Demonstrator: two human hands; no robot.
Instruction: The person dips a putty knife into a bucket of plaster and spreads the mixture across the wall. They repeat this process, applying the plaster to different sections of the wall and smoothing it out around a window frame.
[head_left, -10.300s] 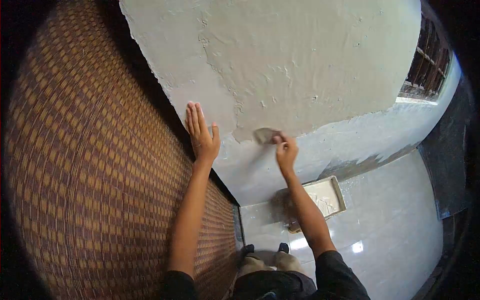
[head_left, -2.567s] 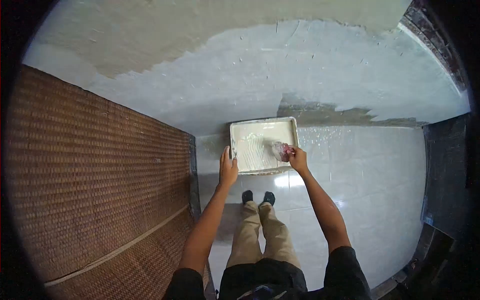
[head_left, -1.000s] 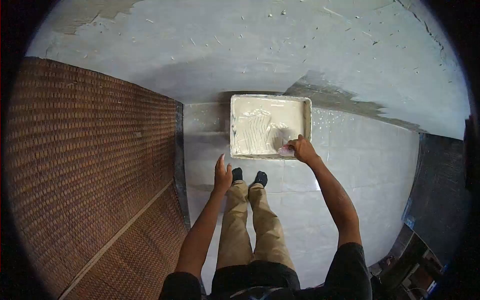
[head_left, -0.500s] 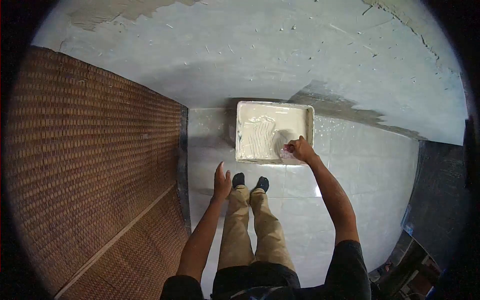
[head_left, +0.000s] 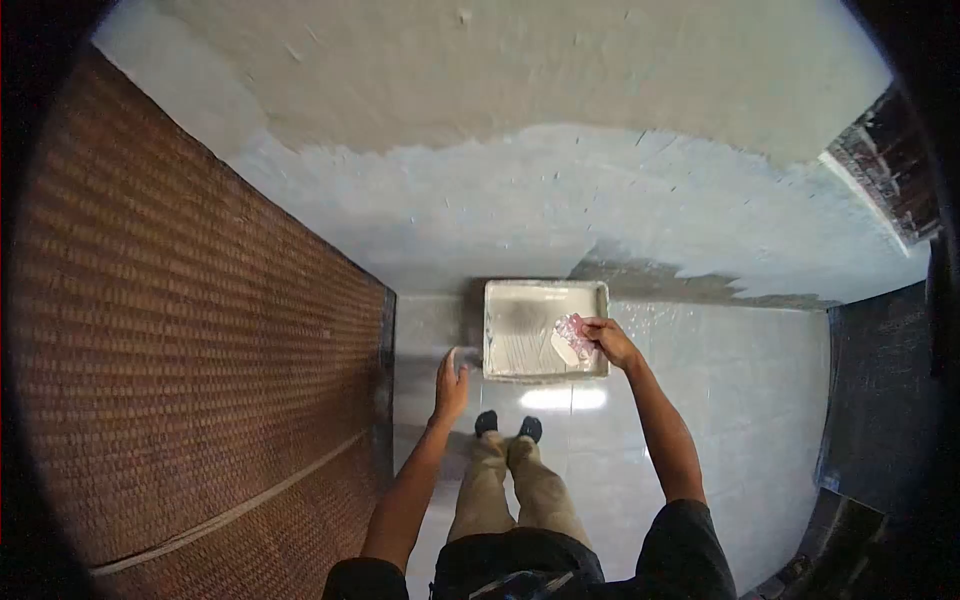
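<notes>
Since half a second earlier, the putty knife (head_left: 568,337) had come up off the near right corner of the tray and the view had tipped upward, showing more wall. The knife, pink at the handle and carrying a pale smear of paste on its blade, was held just above the right half of the shallow tray (head_left: 546,286). The right hand (head_left: 610,341) was closed around the handle, fingers curled. The left hand (head_left: 450,376) hung free with fingers loosely spread, near the tray's left edge but touching nothing.

The tray lay on glossy floor tiles (head_left: 720,400), against the foot of the wall (head_left: 520,200), whose upper part was coated in beige paste and lower part pale. The person's feet (head_left: 506,425), in dark socks, stood just short of the tray. A woven panel (head_left: 200,330) filled the left side.

The paste looked likely to slide off a tilted blade onto the tiles, and wet paste there could make them slippery under socks. A forward step could also knock the tray.
</notes>
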